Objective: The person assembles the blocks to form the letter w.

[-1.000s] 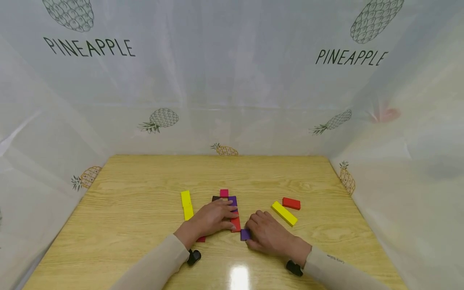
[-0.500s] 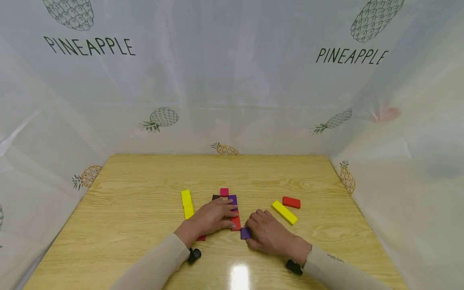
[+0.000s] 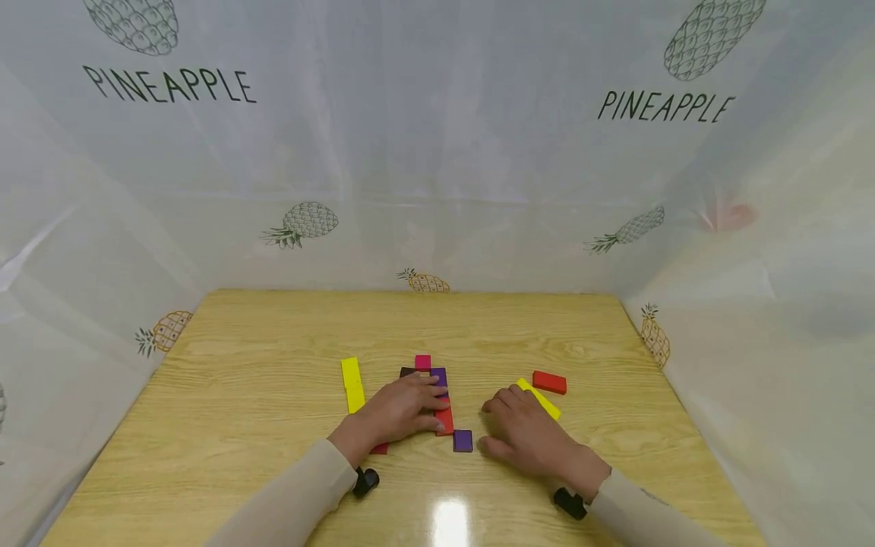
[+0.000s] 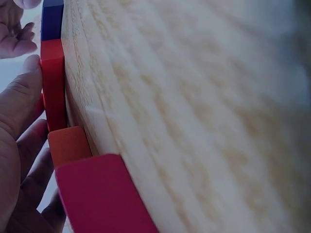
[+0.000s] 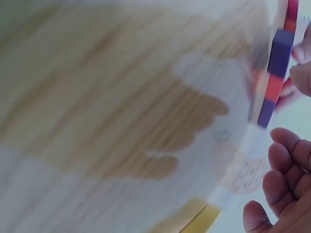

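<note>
My left hand (image 3: 399,414) lies over a group of blocks on the table. Its fingertips rest on a red block (image 3: 445,422) and a purple block (image 3: 440,374); in the left wrist view the thumb touches the side of the red block (image 4: 54,87). A black block (image 3: 406,372) and a magenta block (image 3: 423,362) show beyond the fingers. Just off the red block's near corner sits a small purple block (image 3: 462,441). Right of that, apart from it, my right hand (image 3: 533,437) hovers with loosely bent fingers, holding nothing and partly covering a yellow block (image 3: 547,405).
Beyond the right hand lies another red block (image 3: 550,382). Two yellow blocks (image 3: 352,384) stand end to end left of my left hand, and a dark red block (image 3: 379,449) peeks from under its wrist. A pineapple-printed sheet (image 3: 437,152) walls the table's back and sides.
My right hand has let go of the small purple block and moved right, toward the yellow block. The purple block stays in place. My left hand has not moved.
</note>
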`<state>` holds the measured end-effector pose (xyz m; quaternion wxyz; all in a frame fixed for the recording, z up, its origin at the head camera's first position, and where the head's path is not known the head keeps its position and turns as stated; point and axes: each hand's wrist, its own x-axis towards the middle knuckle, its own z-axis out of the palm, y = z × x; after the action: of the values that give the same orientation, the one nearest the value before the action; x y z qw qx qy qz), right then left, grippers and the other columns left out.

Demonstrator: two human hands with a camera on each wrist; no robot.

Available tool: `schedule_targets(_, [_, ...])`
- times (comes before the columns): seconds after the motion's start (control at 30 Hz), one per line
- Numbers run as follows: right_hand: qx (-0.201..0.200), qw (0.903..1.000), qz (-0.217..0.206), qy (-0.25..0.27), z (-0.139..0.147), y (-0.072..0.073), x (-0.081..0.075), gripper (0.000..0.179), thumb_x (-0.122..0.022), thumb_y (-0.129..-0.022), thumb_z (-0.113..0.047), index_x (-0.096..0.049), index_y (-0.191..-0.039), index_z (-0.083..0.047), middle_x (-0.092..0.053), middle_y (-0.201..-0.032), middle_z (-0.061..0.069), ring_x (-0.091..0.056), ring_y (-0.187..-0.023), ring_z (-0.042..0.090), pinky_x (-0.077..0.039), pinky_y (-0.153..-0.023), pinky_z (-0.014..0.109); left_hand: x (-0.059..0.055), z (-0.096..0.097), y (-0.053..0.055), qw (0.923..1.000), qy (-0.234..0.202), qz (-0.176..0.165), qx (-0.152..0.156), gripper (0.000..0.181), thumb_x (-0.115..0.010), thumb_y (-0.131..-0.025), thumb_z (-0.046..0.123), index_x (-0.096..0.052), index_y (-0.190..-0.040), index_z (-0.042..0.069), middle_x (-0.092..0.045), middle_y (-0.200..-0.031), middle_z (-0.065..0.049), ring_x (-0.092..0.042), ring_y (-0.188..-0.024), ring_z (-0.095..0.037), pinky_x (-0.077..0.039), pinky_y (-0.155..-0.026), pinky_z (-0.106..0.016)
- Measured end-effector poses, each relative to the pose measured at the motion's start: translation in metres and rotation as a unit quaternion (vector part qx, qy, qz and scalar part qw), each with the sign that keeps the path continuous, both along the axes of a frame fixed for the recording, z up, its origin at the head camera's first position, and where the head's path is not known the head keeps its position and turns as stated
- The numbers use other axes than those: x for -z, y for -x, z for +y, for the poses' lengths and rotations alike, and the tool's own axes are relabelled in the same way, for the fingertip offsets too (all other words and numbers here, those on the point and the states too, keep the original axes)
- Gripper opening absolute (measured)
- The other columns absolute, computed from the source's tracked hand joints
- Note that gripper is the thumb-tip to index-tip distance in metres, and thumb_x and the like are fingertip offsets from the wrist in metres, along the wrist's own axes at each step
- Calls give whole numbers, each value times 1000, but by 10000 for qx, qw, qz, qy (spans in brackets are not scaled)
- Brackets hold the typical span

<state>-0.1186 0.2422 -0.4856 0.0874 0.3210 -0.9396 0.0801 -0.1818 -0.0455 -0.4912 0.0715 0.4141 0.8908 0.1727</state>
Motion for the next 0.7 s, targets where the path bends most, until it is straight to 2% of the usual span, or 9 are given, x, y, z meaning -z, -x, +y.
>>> schedule_targets(0.2, [483, 9983, 283, 173, 27, 2, 3, 38, -80, -93, -37, -69, -115, -9, -63, -108, -2, -51, -100, 16, -49, -91, 40, 0, 0, -1, 9999, -101, -26, -10, 48, -70, -100, 45, -70, -141, 20, -59, -154, 1, -44, -153, -23, -28, -131, -47])
schedule_targets(0.4, [1030, 9936, 449, 96, 54, 2, 4, 42, -81, -91, -36, -69, -114, -4, -65, -114, 9, -58, -108, 30, -50, -91, 51, 0, 0, -2, 9999, -135, -46, 21, 49, -69, -100, 45, -70, -142, 20, -60, -154, 0, -45, -153, -23, -28, -131, -47])
schedule_targets(0.47, [1176, 9920, 457, 24, 61, 0, 4, 40, -80, -91, -36, -68, -112, -5, -66, -112, 9, -57, -103, 29, -49, -86, 48, -1, 0, -2, 9999, -128, -60, 7, 49, -69, -100, 46, -70, -142, 20, -60, -154, 0, -45, -153, -23, -28, -131, -46])
schedule_targets(0.57, [1323, 9899, 507, -106, 69, -1, 3, 36, -80, -89, -36, -66, -107, -7, -61, -99, 4, -51, -89, 24, -44, -77, 42, -1, 0, -2, 9999, -133, -74, -6, 50, -70, -100, 46, -70, -142, 20, -60, -154, 0, -44, -153, -23, -28, -131, -46])
schedule_targets(0.7, [1422, 9878, 562, -299, 77, -2, 3, 40, -81, -88, -38, -67, -107, -6, -56, -90, 2, -46, -83, 23, -41, -73, 39, -1, -1, -1, 9999, -163, -56, 13, 50, -70, -100, 46, -70, -142, 19, -60, -153, 0, -45, -153, -23, -28, -131, -46])
